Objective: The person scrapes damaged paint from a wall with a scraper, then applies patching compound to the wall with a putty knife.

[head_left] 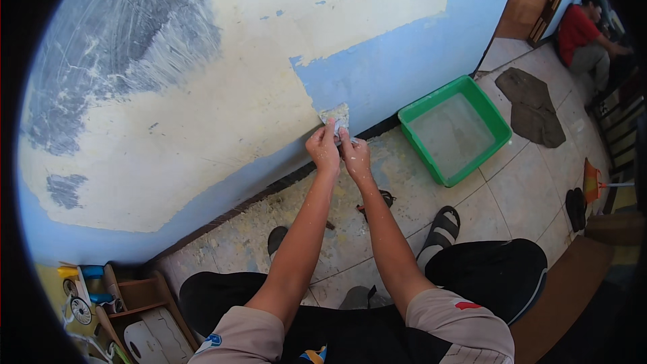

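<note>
Both arms reach forward to a scraper, whose flat blade is smeared with pale paint and lies against the wall. The blade meets the edge where cream surface borders remaining blue paint. My left hand is closed around the scraper's left side, fingers on its back. Beside it, my right hand grips the right side with the thumb pointing up. Small pale flecks cling to both hands and forearms. The scraper's handle is mostly hidden by my fingers.
A green basin of cloudy water stands by the wall at right, with a dark cloth beyond it. Paint chips litter the tiles. A wooden shelf is at lower left. Another person sits far right.
</note>
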`<action>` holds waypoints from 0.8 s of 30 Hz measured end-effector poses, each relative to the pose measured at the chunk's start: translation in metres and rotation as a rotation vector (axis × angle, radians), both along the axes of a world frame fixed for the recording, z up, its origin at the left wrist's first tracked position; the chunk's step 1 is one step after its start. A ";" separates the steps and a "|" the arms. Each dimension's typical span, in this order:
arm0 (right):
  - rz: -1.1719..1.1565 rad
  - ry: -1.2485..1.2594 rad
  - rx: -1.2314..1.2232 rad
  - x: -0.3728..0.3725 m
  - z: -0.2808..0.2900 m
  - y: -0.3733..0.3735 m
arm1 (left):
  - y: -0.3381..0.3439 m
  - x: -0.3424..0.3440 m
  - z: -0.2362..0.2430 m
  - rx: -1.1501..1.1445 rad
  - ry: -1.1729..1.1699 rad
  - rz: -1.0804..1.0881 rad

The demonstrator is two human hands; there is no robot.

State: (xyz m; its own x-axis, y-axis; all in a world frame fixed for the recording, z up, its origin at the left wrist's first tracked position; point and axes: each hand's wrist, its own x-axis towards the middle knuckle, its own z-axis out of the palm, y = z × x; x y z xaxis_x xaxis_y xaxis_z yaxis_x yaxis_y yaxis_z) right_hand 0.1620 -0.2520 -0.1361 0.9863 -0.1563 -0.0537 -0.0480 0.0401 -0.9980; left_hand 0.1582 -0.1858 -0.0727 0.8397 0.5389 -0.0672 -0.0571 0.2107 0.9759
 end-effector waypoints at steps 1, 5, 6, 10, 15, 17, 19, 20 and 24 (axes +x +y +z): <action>-0.023 0.002 -0.034 0.003 -0.002 -0.003 | -0.001 0.003 0.000 0.001 -0.017 -0.004; 0.009 0.051 -0.070 -0.013 0.027 -0.001 | 0.013 -0.002 -0.002 -0.037 -0.033 0.008; 0.007 0.056 -0.072 -0.014 0.033 -0.007 | 0.010 -0.002 0.002 -0.032 -0.042 -0.003; -0.005 0.002 -0.040 -0.016 0.040 -0.002 | 0.008 -0.004 0.006 -0.010 -0.053 -0.003; 0.024 0.144 0.245 -0.017 0.034 0.015 | 0.010 -0.002 0.015 0.072 -0.054 0.049; 0.013 0.127 0.319 -0.018 0.039 0.023 | 0.015 -0.001 0.019 0.105 -0.063 0.012; -0.039 0.140 0.294 -0.019 0.041 0.023 | 0.013 -0.004 0.023 0.158 -0.031 0.020; -0.034 0.141 0.296 -0.019 0.045 0.025 | 0.014 -0.004 0.025 0.215 -0.004 0.030; 0.013 0.104 0.225 -0.017 0.072 0.006 | 0.005 -0.001 0.042 0.017 -0.083 0.008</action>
